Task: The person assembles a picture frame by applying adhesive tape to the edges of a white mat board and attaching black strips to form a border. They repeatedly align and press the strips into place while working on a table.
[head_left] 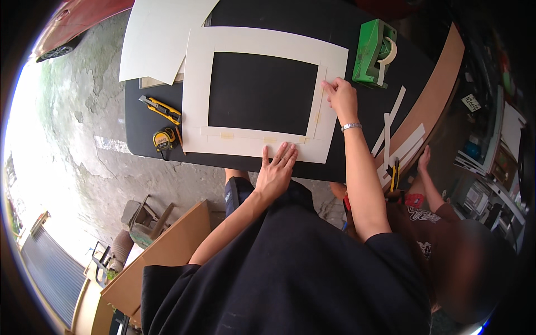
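A white cardboard frame with a rectangular opening lies on the black tabletop. Thin white strips run along its lower and right borders, with pale yellowish tape pieces across the lower one. My left hand lies flat on the lower border, fingers spread. At the right border, by the upper end of the side strip, my right hand has its fingers drawn together. Whatever is between those fingertips is too small to make out.
Left of the frame are a yellow utility knife, a tape measure and white sheets. A green tape dispenser stands at the right, near loose white strips and a brown board. Another person is at lower right.
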{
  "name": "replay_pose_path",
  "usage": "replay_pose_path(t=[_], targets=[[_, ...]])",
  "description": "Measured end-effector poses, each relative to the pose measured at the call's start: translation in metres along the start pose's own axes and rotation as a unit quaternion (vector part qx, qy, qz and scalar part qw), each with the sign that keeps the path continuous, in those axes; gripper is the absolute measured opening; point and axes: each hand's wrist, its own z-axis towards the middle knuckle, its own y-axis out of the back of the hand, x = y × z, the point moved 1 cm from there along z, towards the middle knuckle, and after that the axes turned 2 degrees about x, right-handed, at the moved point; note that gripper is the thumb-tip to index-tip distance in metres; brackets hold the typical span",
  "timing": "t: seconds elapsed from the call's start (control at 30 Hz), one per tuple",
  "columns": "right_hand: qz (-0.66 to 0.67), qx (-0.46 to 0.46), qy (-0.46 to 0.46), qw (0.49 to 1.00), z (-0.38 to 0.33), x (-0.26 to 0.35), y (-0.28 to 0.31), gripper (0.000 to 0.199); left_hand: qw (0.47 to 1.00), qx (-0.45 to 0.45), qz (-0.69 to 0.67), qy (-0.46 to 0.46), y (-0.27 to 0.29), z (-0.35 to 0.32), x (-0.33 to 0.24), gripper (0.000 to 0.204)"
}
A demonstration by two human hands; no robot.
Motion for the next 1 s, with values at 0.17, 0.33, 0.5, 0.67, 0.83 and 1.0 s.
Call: replay_pose_path(t=[0.17, 0.33, 0.5, 0.67, 0.83, 1.0], targets=[[0.006, 0.009, 0.036, 0.999, -0.017, -0.014, -0.012, 0.04, 1.0, -0.007, 0.004, -0.002, 0.0, -0.003, 0.001, 0.057], [0.016, 0.037, -0.005, 0.999, -0.044, -0.019, -0.014, 0.04, 1.0, -0.013, -0.001, -0.002, -0.001, -0.003, 0.001, 0.057], [0.004, 0.048, -0.021, 0.999, -0.078, -0.029, -0.022, 0.04, 1.0, -0.021, -0.002, -0.005, -0.001, -0.005, 0.001, 0.056], [-0.015, 0.018, 0.023, 0.999, -0.089, -0.033, -0.03, 0.038, 1.0, -0.025, 0.016, -0.011, -0.008, -0.005, 0.005, 0.065], [-0.07, 0.038, 0.015, 0.997, -0.129, -0.034, -0.036, 0.03, 0.998, -0.025, -0.063, -0.003, 0.003, -0.011, 0.012, 0.059], [-0.076, -0.044, 0.263, 0.961, -0.19, 0.005, -0.066, 0.035, 0.977, -0.151, -0.062, 0.14, 0.044, -0.041, 0.056, 0.069]])
